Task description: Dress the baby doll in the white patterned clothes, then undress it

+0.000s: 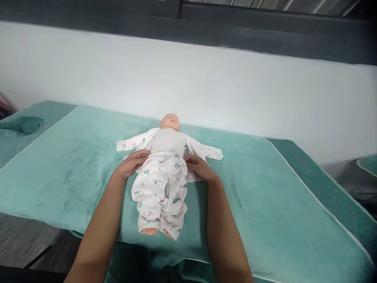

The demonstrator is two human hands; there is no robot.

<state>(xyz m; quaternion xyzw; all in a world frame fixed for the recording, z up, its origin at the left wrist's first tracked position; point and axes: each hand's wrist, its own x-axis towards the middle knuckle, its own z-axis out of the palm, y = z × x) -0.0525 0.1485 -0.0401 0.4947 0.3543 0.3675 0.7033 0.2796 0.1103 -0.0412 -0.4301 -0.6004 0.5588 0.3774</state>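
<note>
A baby doll [170,122] lies on its back with its head toward the wall. White printed trousers [159,184] cover its legs up to the waist, and its feet show at the cuffs. A white long-sleeved top [196,146] is spread open beneath it, its sleeves stretched out to both sides and the doll's pale torso [168,140] bare between. At the waistband's left side my left hand [134,162] is closed on the trousers. My right hand [200,167] grips the waistband's right side, its fingertips partly hidden by the cloth.
The doll rests on a bed with a green plush cover [259,204]. A white wall [224,90] rises along the far side, below a dark window frame [147,25]. At the left is a cover with a hole [22,125]. Grey floor [26,236] shows at lower left.
</note>
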